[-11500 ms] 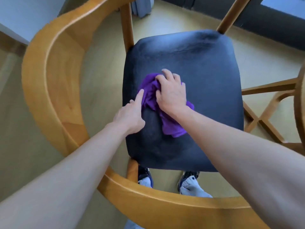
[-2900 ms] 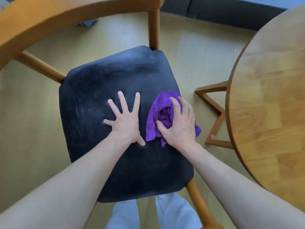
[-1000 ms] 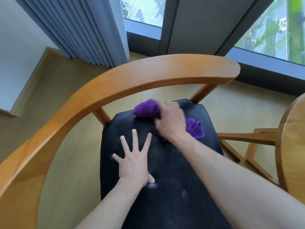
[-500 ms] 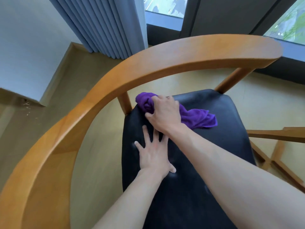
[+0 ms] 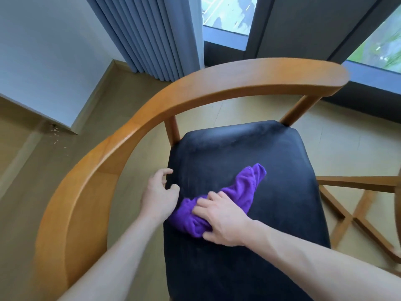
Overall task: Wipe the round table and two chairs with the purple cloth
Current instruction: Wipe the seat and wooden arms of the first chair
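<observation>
A wooden chair with a curved backrest [image 5: 238, 83] and a black padded seat [image 5: 249, 148] stands below me. The purple cloth [image 5: 245, 187] lies bunched on the left half of the seat, one end trailing toward the middle. My right hand [image 5: 223, 218] presses down on the cloth's near end, with fingers and thumb curled around the bunched fabric. Just left of it, my left hand [image 5: 157, 194] is at the seat's left edge. Its fingers are loosely curled and hold nothing.
The crossed wooden legs of the table base [image 5: 358, 213] stand on the floor to the right of the chair. Grey curtains [image 5: 152, 35] and a dark-framed window [image 5: 282, 25] are behind the chair. A white wall corner [image 5: 43, 61] is at left.
My right hand has dragged the cloth from the seat's back left corner toward the near left. My left hand lifted off the seat and moved to its left edge.
</observation>
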Demonstrator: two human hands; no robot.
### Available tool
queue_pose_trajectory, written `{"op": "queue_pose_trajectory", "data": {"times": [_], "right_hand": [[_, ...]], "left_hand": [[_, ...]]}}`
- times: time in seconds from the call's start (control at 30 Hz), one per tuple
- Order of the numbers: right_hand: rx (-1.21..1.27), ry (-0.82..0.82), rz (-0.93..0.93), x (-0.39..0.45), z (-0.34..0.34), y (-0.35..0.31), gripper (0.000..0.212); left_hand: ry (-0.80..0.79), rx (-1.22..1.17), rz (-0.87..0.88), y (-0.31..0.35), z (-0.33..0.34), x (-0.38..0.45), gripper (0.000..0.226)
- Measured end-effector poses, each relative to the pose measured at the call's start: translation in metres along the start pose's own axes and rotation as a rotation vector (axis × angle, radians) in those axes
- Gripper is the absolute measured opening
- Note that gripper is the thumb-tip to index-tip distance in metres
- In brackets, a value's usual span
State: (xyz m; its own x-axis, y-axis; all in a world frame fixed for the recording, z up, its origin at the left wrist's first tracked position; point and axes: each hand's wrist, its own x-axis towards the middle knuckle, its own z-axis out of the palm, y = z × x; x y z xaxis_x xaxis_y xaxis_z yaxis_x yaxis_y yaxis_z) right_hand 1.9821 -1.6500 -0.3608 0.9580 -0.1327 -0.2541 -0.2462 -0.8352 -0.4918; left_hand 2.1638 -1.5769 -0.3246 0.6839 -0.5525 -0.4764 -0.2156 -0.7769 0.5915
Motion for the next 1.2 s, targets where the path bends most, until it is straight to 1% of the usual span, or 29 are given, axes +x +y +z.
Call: {"op": "queue_pose_trajectory", "data": {"times": [0.03,0.07,0.1,0.13,0.23,0.3,0.33,0.37,0.4,0.47,0.5,0.57,0.63,0.7,0.77,0.8,0.83,0.87,0.93,1.0,1.03,1.07,1.1,1.13,1.2], "right_hand": [[-0.017,-0.050,-0.045,-0.007,-0.003,0.007,0.033],[-0.033,-0.060,-0.046,-0.008,-0.009,0.019,0.034],[-0.040,-0.029,0.012,-0.006,-0.017,0.031,0.037],[-0.055,0.037,0.129,-0.002,-0.026,0.045,0.040],[-0.148,0.311,0.634,0.001,-0.051,0.095,0.043],[-0.077,0.479,0.916,-0.008,-0.062,0.119,0.042],[-0.027,0.525,1.008,-0.009,-0.063,0.123,0.042],[0.000,0.531,1.071,-0.008,-0.060,0.121,0.042],[0.010,0.509,1.094,-0.004,-0.056,0.112,0.043],[0.013,0.430,1.036,0.002,-0.039,0.077,0.044],[0.001,0.386,0.956,0.002,-0.028,0.055,0.043],[-0.053,0.288,0.724,-0.012,-0.002,0.015,0.040],[-0.066,0.177,0.474,-0.040,0.020,-0.013,0.037],[-0.079,0.050,0.248,-0.066,0.030,-0.019,0.036],[-0.163,0.010,0.113,-0.077,0.025,-0.005,0.035],[-0.207,0.044,0.114,-0.080,0.020,0.007,0.034],[-0.224,0.097,0.176,-0.083,0.014,0.020,0.034],[-0.226,0.159,0.296,-0.086,0.009,0.033,0.036],[-0.187,0.289,0.637,-0.098,0.001,0.055,0.041],[-0.034,0.454,0.992,-0.107,-0.002,0.065,0.045],[0.024,0.505,1.127,-0.105,-0.002,0.060,0.045],[-0.005,0.494,1.175,-0.102,0.000,0.049,0.045],[-0.080,0.439,1.126,-0.100,0.004,0.034,0.045],[-0.133,0.381,1.006,-0.099,0.012,0.017,0.043],[-0.126,0.249,0.702,-0.106,0.034,-0.018,0.039]], "left_hand": [[-0.047,0.028,0.022,0.001,0.004,-0.004,0.043],[-0.094,0.061,0.045,0.001,0.008,-0.008,0.046],[-0.143,0.098,0.065,-0.001,0.011,-0.013,0.049],[-0.189,0.135,0.080,-0.005,0.015,-0.019,0.052],[-0.301,0.267,0.123,-0.020,0.024,-0.039,0.059],[-0.359,0.346,0.129,-0.030,0.030,-0.053,0.065],[-0.383,0.366,0.128,-0.034,0.033,-0.059,0.068],[-0.401,0.373,0.130,-0.036,0.037,-0.065,0.071],[-0.411,0.369,0.131,-0.037,0.040,-0.069,0.075],[-0.414,0.342,0.126,-0.037,0.042,-0.072,0.080],[-0.417,0.331,0.120,-0.035,0.040,-0.071,0.084],[-0.441,0.330,0.115,-0.034,0.034,-0.065,0.089],[-0.471,0.367,0.145,-0.034,0.026,-0.057,0.086],[-0.472,0.429,0.167,-0.036,0.022,-0.054,0.083],[-0.442,0.490,0.176,-0.037,0.026,-0.059,0.080],[-0.425,0.521,0.187,-0.037,0.033,-0.064,0.080],[-0.417,0.553,0.202,-0.036,0.041,-0.071,0.083],[-0.420,0.590,0.215,-0.036,0.050,-0.077,0.090],[-0.437,0.698,0.233,-0.037,0.068,-0.089,0.105],[-0.424,0.802,0.239,-0.037,0.080,-0.093,0.116],[-0.408,0.818,0.235,-0.037,0.083,-0.094,0.118],[-0.394,0.816,0.230,-0.037,0.084,-0.093,0.119],[-0.386,0.810,0.234,-0.037,0.084,-0.093,0.120],[-0.380,0.808,0.247,-0.038,0.083,-0.092,0.119],[-0.365,0.800,0.285,-0.041,0.077,-0.090,0.119]]}}
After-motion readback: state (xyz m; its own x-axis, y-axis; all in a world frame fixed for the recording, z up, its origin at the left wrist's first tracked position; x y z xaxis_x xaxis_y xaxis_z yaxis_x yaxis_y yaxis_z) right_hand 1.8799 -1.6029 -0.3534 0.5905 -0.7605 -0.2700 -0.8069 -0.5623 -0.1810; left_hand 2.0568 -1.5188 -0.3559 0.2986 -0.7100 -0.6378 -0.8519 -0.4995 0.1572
